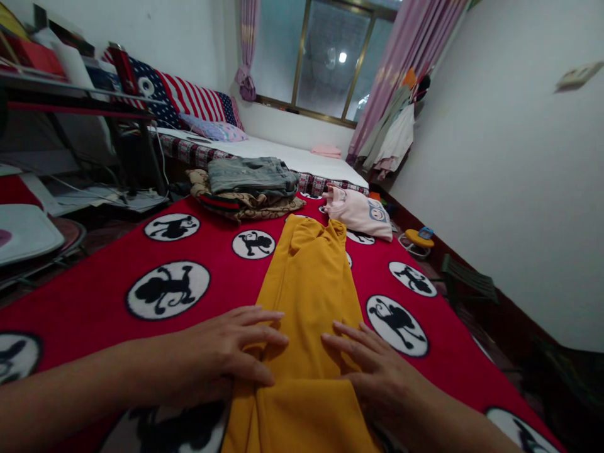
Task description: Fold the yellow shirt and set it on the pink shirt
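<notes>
A long yellow garment (314,283) lies lengthwise on a red blanket (217,286) printed with black monkeys in white circles. Its near end is doubled over into a flap, and the far end looks gathered; I cannot tell whether it is trousers or a skirt. On its left edge rests my left hand (236,346), fingers spread and stretched to the right. My right hand (377,365) lies on the right edge, its fingers apart and pointing left. Both hands touch the cloth just beyond the flap, without gripping it.
Folded jeans (252,176) lie on a brown patterned garment (264,206) at the far left of the blanket. A folded pink top (358,211) lies far right. Beyond stands a white-covered bed (268,151). A desk (80,100) and white chair (28,233) flank the left.
</notes>
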`<state>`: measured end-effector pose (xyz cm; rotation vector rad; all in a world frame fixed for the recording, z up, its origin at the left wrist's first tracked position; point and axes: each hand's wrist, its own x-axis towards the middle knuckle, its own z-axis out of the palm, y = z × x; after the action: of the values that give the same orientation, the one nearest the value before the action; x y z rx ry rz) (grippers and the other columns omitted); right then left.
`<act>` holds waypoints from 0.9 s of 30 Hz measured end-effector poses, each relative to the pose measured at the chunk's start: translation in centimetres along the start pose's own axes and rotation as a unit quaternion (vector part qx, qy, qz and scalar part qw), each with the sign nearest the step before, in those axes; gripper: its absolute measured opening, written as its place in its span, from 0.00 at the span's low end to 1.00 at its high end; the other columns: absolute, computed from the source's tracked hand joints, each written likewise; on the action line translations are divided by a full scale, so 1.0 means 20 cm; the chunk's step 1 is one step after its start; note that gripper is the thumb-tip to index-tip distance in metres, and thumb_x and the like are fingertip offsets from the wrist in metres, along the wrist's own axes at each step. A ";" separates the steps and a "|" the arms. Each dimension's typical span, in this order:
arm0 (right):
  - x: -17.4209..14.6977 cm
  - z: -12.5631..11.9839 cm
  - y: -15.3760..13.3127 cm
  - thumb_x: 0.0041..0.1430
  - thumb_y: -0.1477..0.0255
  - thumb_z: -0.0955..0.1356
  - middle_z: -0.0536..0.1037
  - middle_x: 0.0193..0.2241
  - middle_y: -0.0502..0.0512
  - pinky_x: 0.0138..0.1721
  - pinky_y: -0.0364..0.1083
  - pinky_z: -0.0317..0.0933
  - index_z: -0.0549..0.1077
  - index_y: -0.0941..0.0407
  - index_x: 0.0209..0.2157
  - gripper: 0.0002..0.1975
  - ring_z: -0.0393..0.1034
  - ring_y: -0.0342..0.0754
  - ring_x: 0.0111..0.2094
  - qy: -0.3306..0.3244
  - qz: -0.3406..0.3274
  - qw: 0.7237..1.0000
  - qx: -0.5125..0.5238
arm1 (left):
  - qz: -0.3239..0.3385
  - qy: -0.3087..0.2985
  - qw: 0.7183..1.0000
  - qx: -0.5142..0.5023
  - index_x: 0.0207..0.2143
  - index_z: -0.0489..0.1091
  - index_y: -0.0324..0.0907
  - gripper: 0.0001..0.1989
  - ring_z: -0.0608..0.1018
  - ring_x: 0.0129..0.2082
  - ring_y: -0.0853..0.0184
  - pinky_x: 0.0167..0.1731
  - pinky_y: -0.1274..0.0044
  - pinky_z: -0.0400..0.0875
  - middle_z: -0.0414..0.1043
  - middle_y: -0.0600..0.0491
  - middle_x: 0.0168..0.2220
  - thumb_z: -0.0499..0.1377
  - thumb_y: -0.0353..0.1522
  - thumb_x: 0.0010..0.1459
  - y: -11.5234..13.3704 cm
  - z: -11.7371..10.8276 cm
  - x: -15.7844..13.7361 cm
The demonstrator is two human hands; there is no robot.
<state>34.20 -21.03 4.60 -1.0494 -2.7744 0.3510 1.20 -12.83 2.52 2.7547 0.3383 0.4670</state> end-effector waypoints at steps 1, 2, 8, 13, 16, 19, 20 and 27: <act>0.02 0.02 0.00 0.61 0.75 0.66 0.68 0.60 0.55 0.64 0.60 0.50 0.72 0.46 0.52 0.18 0.56 0.54 0.64 0.007 -0.013 1.000 0.012 | 0.027 -0.009 1.000 -0.011 0.48 0.73 0.56 0.18 0.67 0.60 0.61 0.61 0.68 0.59 0.72 0.53 0.53 0.61 0.28 0.58 0.01 0.02 0.02; 0.04 0.05 0.00 0.63 0.75 0.64 0.72 0.56 0.55 0.65 0.60 0.47 0.72 0.48 0.51 0.16 0.60 0.53 0.61 0.014 -0.025 0.999 0.027 | 0.055 -0.020 0.998 -0.028 0.49 0.72 0.53 0.16 0.69 0.58 0.62 0.62 0.68 0.58 0.74 0.52 0.52 0.57 0.27 0.61 0.01 0.04 0.04; 0.05 0.13 0.03 0.68 0.73 0.58 0.78 0.35 0.55 0.49 0.48 0.64 0.72 0.53 0.36 0.13 0.72 0.45 0.37 0.115 -0.060 0.983 0.134 | 0.071 0.016 0.988 -0.136 0.48 0.69 0.46 0.14 0.77 0.46 0.62 0.50 0.72 0.70 0.78 0.46 0.43 0.52 0.27 0.61 0.04 0.05 0.07; 0.21 -0.11 0.25 0.58 0.61 0.69 0.77 0.29 0.55 0.35 0.47 0.67 0.74 0.55 0.31 0.11 0.72 0.50 0.34 0.270 0.085 0.922 0.265 | -0.096 0.131 0.970 -0.182 0.36 0.75 0.40 0.10 0.79 0.35 0.63 0.38 0.76 0.73 0.78 0.50 0.34 0.54 0.34 0.61 -0.09 -0.15 0.28; 0.41 -0.31 0.54 0.47 0.60 0.73 0.78 0.32 0.57 0.39 0.51 0.68 0.75 0.57 0.36 0.18 0.73 0.54 0.37 0.413 0.210 0.827 0.318 | -0.263 0.255 0.917 -0.158 0.40 0.74 0.35 0.17 0.79 0.37 0.60 0.39 0.72 0.74 0.76 0.47 0.36 0.51 0.38 0.63 -0.32 -0.32 0.56; 0.59 -0.32 0.76 0.52 0.61 0.67 0.77 0.43 0.61 0.48 0.55 0.65 0.72 0.58 0.45 0.21 0.71 0.54 0.44 0.553 0.337 0.723 0.242 | -0.393 0.355 0.848 -0.004 0.58 0.63 0.33 0.26 0.74 0.51 0.56 0.52 0.68 0.69 0.69 0.39 0.52 0.57 0.35 0.60 -0.55 -0.34 0.78; 0.63 -0.27 0.79 0.56 0.61 0.65 0.75 0.47 0.63 0.52 0.56 0.62 0.71 0.59 0.48 0.22 0.70 0.54 0.48 0.566 0.337 0.726 0.197 | -0.392 0.338 0.855 0.043 0.61 0.60 0.35 0.29 0.70 0.57 0.54 0.56 0.67 0.65 0.65 0.38 0.57 0.58 0.37 0.60 -0.61 -0.30 0.81; 0.71 0.17 0.73 0.66 0.61 0.59 0.65 0.61 0.60 0.61 0.58 0.51 0.68 0.53 0.57 0.22 0.57 0.55 0.62 0.307 0.344 0.887 -0.007 | -0.399 0.150 0.898 0.111 0.65 0.56 0.49 0.28 0.52 0.67 0.50 0.63 0.56 0.49 0.51 0.47 0.67 0.45 0.48 0.66 -0.72 0.15 0.75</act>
<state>32.21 -1.46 -1.68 -1.7582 -1.7913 0.0439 13.50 3.73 -1.16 2.4232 1.5931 0.6380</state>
